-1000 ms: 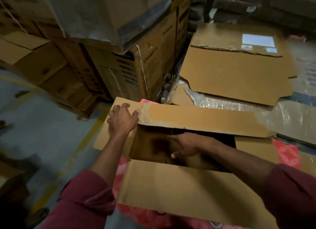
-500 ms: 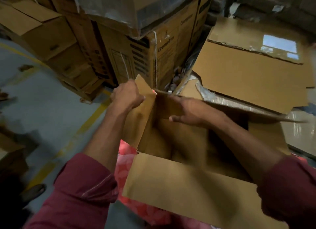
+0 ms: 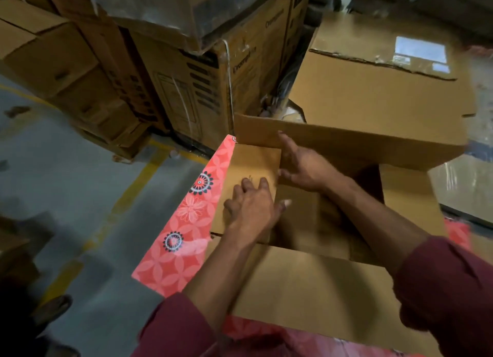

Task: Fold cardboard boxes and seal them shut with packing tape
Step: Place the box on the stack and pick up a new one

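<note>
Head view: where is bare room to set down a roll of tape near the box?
The red patterned cloth left of the box shows a bare strip. The grey floor, between the yellow line and the stacked cartons, is also free. The box top is crowded: left hand presses the left flap, right hand is at the far flap.

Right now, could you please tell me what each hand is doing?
Left hand: open, fingers flat, pressing the left end flap down.
Right hand: open, fingers spread against the far flap.
</note>
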`<state>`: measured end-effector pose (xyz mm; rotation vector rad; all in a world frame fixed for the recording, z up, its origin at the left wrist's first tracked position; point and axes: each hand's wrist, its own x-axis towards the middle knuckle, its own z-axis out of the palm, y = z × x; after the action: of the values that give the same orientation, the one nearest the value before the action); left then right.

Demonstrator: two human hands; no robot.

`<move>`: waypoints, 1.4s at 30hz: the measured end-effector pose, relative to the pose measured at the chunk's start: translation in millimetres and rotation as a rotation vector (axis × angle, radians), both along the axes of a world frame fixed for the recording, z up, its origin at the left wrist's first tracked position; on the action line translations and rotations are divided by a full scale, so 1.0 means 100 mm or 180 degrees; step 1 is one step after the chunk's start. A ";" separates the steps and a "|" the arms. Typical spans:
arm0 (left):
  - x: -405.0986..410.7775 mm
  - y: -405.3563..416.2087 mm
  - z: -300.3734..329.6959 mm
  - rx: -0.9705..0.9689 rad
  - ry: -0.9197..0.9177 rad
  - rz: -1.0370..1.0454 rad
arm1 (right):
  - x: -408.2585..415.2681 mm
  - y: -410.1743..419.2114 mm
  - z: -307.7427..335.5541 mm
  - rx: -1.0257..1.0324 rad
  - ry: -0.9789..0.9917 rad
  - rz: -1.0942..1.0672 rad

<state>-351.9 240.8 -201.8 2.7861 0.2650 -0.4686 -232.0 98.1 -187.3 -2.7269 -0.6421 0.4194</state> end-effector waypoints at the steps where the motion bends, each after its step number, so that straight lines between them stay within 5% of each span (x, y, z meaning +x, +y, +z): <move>1: -0.03 0.01 -0.07 0.0070 -0.0089 -0.0049 | -0.20 -0.06 0.00 0.0030 -0.0022 -0.0010; 5: -0.16 0.14 -0.25 0.0261 -0.0592 -0.0260 | -1.15 -0.30 0.07 0.0024 0.0043 0.0214; 13: -0.28 0.25 -0.24 -0.0064 -0.0638 -0.0302 | -2.19 -0.52 -0.22 -0.1347 0.0417 0.1295; 16: -0.22 0.20 -0.15 -0.0037 -0.0277 -0.0410 | -2.17 -0.48 -0.13 -0.1561 0.0499 0.1362; 23: 0.00 0.14 0.17 0.0119 0.0869 -0.0949 | -1.45 -0.46 0.53 -0.0924 0.2160 0.1368; 27: 0.17 0.31 0.80 -0.0568 0.0199 -0.1051 | -1.07 -0.55 0.83 -0.0410 0.1358 0.1138; 31: 0.15 0.36 0.87 -0.0211 -0.0699 -0.1274 | -0.78 -0.63 0.68 -0.0950 -0.0168 0.0370; 35: 0.06 0.11 0.44 -0.0005 -0.0282 -0.1429 | -0.73 -0.81 0.29 -0.1119 -0.0107 -0.0115; 42: -0.09 -0.49 -0.27 0.0164 -0.0503 -0.1594 | -0.87 -1.17 -0.39 -0.0825 -0.0131 -0.0401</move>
<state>-360.8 191.3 -228.6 2.9061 -0.4726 -0.3479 -319.2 -19.1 -225.9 -3.0081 -0.4497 0.4443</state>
